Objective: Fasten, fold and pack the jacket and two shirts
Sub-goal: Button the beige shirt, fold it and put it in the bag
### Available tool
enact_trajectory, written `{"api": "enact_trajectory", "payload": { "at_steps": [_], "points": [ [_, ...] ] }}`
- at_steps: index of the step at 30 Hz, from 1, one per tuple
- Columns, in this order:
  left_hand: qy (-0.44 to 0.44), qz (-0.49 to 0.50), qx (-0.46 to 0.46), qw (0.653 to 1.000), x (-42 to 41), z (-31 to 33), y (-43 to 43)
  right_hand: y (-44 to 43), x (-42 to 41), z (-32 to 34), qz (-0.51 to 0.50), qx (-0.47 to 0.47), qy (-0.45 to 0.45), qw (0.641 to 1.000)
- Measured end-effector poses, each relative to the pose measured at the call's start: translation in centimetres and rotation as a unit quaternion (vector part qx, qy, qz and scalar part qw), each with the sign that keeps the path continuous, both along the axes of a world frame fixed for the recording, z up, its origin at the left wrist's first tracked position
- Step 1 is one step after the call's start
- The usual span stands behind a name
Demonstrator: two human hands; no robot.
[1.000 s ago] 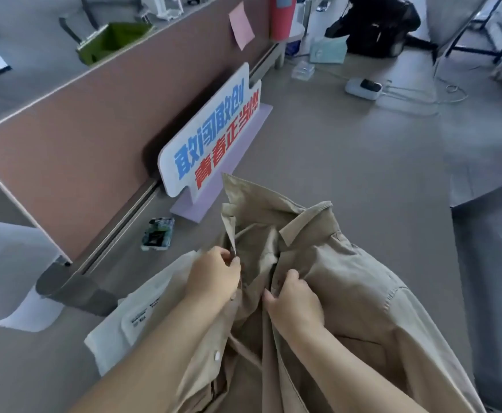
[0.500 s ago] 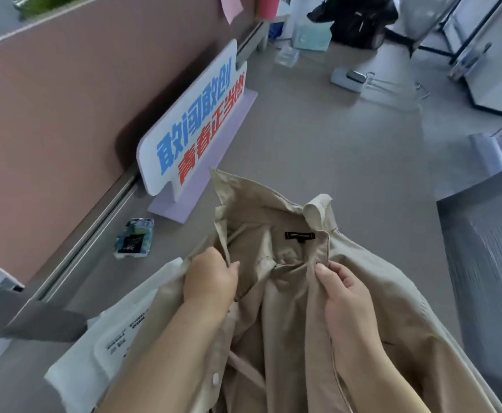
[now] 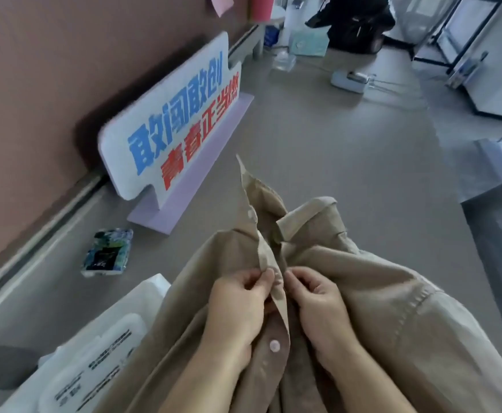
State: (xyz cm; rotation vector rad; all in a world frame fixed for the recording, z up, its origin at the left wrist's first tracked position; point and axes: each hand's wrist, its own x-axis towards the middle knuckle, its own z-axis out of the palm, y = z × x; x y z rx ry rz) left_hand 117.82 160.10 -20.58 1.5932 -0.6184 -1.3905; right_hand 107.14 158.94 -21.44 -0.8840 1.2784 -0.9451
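Observation:
A tan button-up shirt [image 3: 378, 293] lies bunched on the grey desk in front of me, collar pointing away. My left hand [image 3: 238, 305] pinches the left front placket just below the collar. My right hand [image 3: 318, 302] pinches the opposite front edge right beside it, fingertips nearly touching. A pale round button [image 3: 274, 346] shows on the placket below my hands, and another [image 3: 251, 214] sits near the collar. The lower part of the shirt runs out of view at the bottom.
A white plastic package with a printed label [image 3: 94, 362] lies partly under the shirt at the left. A small dark packet [image 3: 108, 253], a white sign with blue and red characters [image 3: 169, 123] and a brown partition [image 3: 35, 70] line the left. A power strip [image 3: 349, 80] sits far back.
My hands have come together on the shirt's two front edges below the collar; half a second ago they held the front apart, showing the neck label. The view has tilted.

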Motion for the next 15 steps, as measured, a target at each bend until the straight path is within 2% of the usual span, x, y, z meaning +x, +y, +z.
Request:
{"api": "enact_trajectory", "payload": {
  "at_steps": [3,7,9,15],
  "points": [
    [0.058,0.029,-0.011,0.998,-0.6,-2.0,0.0,0.3,-0.9,-1.6,-0.033,0.001,-0.097,0.995],
    [0.072,0.05,-0.06,0.994,-1.1,-3.2,0.4,0.5,-1.4,-2.4,-0.05,0.003,-0.194,0.98],
    [0.063,0.034,-0.082,0.994,-1.2,-2.9,0.5,0.6,-1.3,-2.6,-0.054,-0.012,-0.182,0.982],
    [-0.111,-0.054,-0.124,0.985,-1.5,-2.9,1.1,1.2,-1.3,-2.6,-0.066,-0.055,-0.115,0.99]
  ]
}}
